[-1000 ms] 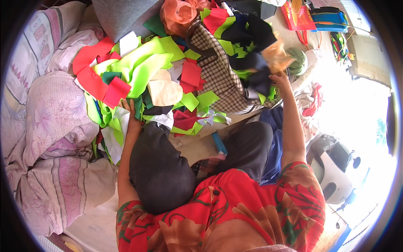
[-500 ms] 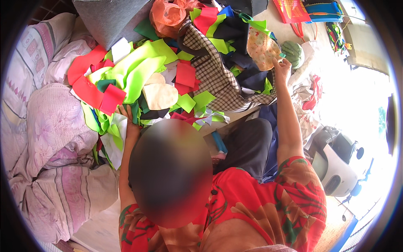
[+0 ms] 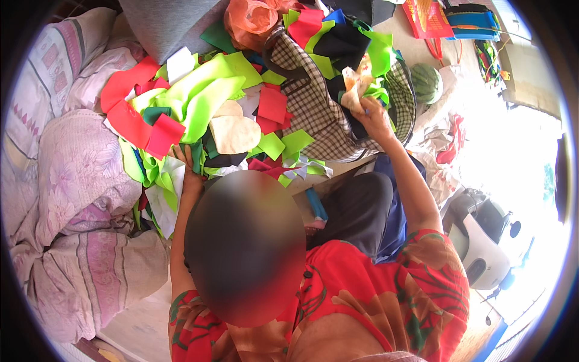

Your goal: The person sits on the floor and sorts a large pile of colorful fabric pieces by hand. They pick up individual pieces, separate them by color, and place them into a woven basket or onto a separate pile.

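My right hand [image 3: 375, 120] is closed on a crumpled, floral-patterned orange and cream fabric piece [image 3: 357, 84], over the mouth of a brown-and-white checked bag [image 3: 304, 99]. Bright green scraps [image 3: 380, 51] hang beside that piece inside the bag, among black cloth. On the left, my left hand [image 3: 189, 161] rests with its fingers stretched out at the edge of a heap of scraps, near a dark green piece. The heap holds lime green cloth [image 3: 202, 96], red pieces [image 3: 126, 120], a white piece [image 3: 180, 65] and a rounded cream piece [image 3: 236, 134].
Pale floral bedding [image 3: 84, 175] is piled along the left. A grey cushion-like block [image 3: 172, 24] and an orange plastic bag [image 3: 250, 24] lie at the back. A striped watermelon [image 3: 426, 84] sits right of the checked bag; a white and black appliance [image 3: 482, 241] stands at the right.
My right hand has moved left over the checked bag with the patterned fabric piece, which was spread out and is now crumpled. My left hand stays at the heap.
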`<state>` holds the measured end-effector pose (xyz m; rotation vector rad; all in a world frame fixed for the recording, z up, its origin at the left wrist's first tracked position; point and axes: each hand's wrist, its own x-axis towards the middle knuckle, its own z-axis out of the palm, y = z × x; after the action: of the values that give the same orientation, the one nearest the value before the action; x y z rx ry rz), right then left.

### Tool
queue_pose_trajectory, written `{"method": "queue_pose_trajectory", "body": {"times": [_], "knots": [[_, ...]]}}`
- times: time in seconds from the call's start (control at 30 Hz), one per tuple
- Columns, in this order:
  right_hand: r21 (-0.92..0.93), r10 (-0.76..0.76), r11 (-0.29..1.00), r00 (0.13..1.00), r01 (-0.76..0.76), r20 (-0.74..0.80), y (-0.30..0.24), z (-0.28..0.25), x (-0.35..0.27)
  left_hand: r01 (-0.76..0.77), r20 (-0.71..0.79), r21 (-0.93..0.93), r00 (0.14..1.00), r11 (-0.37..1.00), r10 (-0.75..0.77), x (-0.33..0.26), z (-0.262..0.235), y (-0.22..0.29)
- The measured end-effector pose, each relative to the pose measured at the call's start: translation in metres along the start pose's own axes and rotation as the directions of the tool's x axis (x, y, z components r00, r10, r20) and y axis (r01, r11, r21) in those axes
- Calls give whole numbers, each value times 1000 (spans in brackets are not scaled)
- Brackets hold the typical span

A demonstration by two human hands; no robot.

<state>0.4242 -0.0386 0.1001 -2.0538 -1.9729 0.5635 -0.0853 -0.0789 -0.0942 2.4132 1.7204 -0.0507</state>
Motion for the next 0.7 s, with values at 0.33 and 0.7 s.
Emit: {"method": "queue_pose_trajectory", "body": {"times": [0.33, 0.7], "knots": [[168, 32, 986, 994, -14, -105, -4, -36, 28, 28, -14, 11, 1000, 1000, -28, 2, -5, 1], [-236, 42, 968, 979, -90, -199, 61, 40, 144, 10, -27, -30, 1000, 999, -11, 24, -4, 15]]}}
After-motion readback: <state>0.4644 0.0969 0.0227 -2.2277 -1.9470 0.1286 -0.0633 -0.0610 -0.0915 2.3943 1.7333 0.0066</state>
